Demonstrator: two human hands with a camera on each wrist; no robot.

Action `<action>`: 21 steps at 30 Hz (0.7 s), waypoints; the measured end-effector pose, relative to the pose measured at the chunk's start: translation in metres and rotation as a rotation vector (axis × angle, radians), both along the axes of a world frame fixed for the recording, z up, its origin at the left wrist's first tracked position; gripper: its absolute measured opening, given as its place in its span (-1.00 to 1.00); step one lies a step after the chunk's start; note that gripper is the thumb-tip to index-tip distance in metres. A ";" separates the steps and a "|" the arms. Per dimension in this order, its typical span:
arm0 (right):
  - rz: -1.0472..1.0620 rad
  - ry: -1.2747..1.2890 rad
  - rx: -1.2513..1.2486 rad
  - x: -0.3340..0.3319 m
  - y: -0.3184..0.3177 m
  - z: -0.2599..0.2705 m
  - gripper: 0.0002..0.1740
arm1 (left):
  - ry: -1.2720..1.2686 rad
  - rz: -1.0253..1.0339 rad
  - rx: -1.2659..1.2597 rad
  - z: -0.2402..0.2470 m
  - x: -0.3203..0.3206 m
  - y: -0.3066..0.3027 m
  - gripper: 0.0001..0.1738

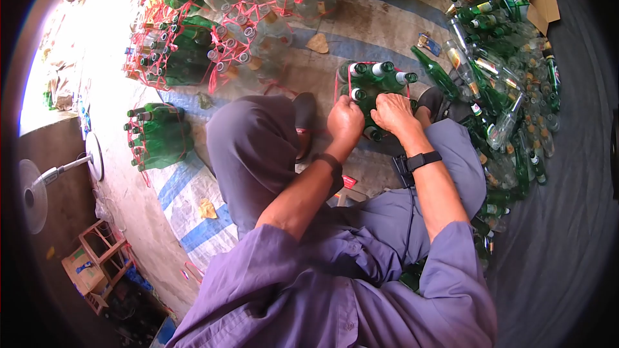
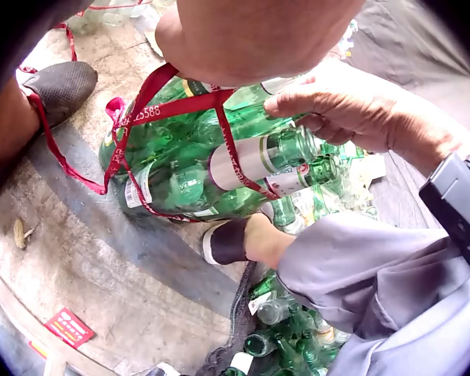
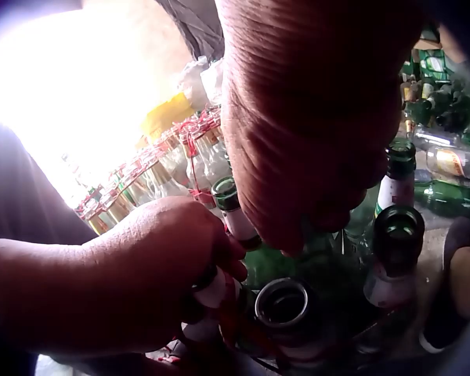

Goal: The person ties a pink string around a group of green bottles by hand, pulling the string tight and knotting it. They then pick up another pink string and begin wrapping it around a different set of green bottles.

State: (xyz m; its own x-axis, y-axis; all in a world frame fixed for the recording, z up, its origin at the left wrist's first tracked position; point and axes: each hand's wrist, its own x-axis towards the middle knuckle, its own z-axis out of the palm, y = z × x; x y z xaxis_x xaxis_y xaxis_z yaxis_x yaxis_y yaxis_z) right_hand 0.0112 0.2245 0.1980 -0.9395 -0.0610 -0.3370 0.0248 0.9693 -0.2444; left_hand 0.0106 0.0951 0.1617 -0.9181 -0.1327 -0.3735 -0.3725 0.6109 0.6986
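A bundle of green glass bottles (image 1: 385, 82) stands on the floor sheet between the person's feet, bound with red strap (image 2: 166, 110). The left hand (image 1: 346, 120) is over the near left side of the bundle, its fingers curled on the strap, which rises to it in the left wrist view. Beside it, the right hand (image 1: 394, 114) is bent down over the bottle necks, thumb and fingers drawn in. What lies between the right fingers I cannot tell. An open bottle mouth (image 3: 282, 303) shows just below both hands in the right wrist view.
Loose bottles (image 1: 503, 71) are heaped along the right side. More strapped bundles of clear bottles (image 1: 248, 38) and green bottles (image 1: 161, 132) stand at the far left. One green bottle (image 1: 435, 72) lies near the right shoe (image 1: 433, 102). A fan (image 1: 35, 196) stands at left.
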 end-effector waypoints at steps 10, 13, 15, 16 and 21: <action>-0.049 -0.029 0.044 -0.006 0.003 -0.001 -0.82 | 0.024 -0.006 0.001 -0.006 0.001 -0.001 -0.76; -0.122 0.111 -0.031 -0.009 0.009 -0.005 -0.81 | 0.017 0.005 0.007 -0.006 0.002 -0.001 -0.77; -0.179 0.129 -0.089 -0.011 0.009 -0.008 -0.72 | 0.003 0.005 -0.006 -0.007 0.001 -0.001 -0.76; -0.178 0.128 -0.091 -0.012 0.008 -0.009 -0.72 | -0.010 0.002 -0.018 -0.008 0.000 -0.001 -0.74; -0.208 0.195 -0.012 -0.015 0.002 -0.007 -0.77 | 0.017 0.015 -0.012 -0.009 0.002 -0.001 -0.75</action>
State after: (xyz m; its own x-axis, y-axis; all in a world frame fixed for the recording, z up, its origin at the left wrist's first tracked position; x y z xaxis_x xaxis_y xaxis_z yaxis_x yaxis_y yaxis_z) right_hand -0.0034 0.2260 0.1913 -0.9793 0.1368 -0.1489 0.1740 0.9455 -0.2751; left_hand 0.0127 0.0937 0.1525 -0.9223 -0.1505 -0.3560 -0.3694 0.6139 0.6976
